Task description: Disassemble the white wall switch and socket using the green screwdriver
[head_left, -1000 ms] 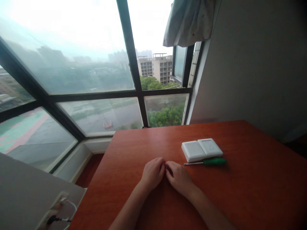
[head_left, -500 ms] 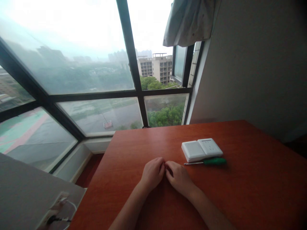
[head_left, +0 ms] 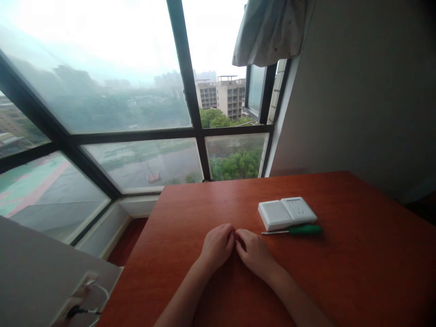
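Observation:
My left hand point(head_left: 218, 245) rests on the table, its fingers curled in and closed. Against its fingertips lies my right hand point(head_left: 255, 249), closed the same way, with a small dark gap under its curled fingers. No object shows in or between the two hands. Beyond the right hand, a white double switch-and-socket unit point(head_left: 287, 213) lies face up, with a plain panel on the left and socket holes on the right. Along its near edge is a screwdriver point(head_left: 304, 230) with a green handle, its metal shaft pointing left towards my right hand without touching it.
The reddish-brown wooden table point(head_left: 357, 272) reaches to the large window point(head_left: 136, 91). A curtain point(head_left: 270, 34) hangs at the upper right beside a grey wall point(head_left: 357, 100). At the lower left, plugs and cords sit in a wall outlet point(head_left: 80, 293).

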The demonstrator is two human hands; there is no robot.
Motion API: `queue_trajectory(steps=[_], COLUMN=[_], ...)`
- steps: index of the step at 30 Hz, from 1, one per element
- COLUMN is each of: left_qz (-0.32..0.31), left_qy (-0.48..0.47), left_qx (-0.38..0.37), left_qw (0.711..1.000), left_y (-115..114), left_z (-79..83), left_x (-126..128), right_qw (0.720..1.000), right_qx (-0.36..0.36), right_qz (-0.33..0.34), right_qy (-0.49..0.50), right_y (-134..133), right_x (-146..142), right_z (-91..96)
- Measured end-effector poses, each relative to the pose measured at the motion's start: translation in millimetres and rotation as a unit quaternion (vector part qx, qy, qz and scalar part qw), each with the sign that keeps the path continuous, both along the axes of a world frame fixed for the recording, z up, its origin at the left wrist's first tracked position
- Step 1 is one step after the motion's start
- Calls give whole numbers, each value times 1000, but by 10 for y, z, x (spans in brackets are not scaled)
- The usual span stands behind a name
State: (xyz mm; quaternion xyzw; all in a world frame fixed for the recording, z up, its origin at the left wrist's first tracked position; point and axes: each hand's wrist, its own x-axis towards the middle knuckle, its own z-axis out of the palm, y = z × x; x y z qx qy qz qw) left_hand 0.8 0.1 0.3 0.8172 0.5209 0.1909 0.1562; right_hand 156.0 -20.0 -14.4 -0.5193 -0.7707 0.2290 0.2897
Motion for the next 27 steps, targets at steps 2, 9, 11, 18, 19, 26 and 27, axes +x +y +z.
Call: queue_trajectory(steps=[2, 9, 11, 18, 19, 26, 27], left_qz=[-1, -5, -6, -7, -13, -76, -77], left_qy=[-3, -28, -39, -161, -175, -214, -215], left_qx=[0, 0, 3, 7, 1, -16, -12], left_qw=[1000, 1000, 999, 987, 984, 974, 973], left_y=[1, -25, -37, -32, -25, 104, 138], left_z=[2, 8, 18, 107, 119, 103, 82], left_x=[0, -1, 8, 191, 243, 746, 820], right_qw=[1000, 999, 999, 955, 947, 914, 913], right_qx=[0, 2, 10, 127, 133, 183, 181], right_qz=[0, 18, 12, -263, -291, -362, -364], right_qy=[2, 32, 51, 45, 24, -27, -25], right_y=[0, -25, -25, 169, 204, 276, 272], right_x=[0, 56, 191, 1294, 1453, 1886, 1886], right_z=[-4, 87, 168, 265, 227, -82, -106])
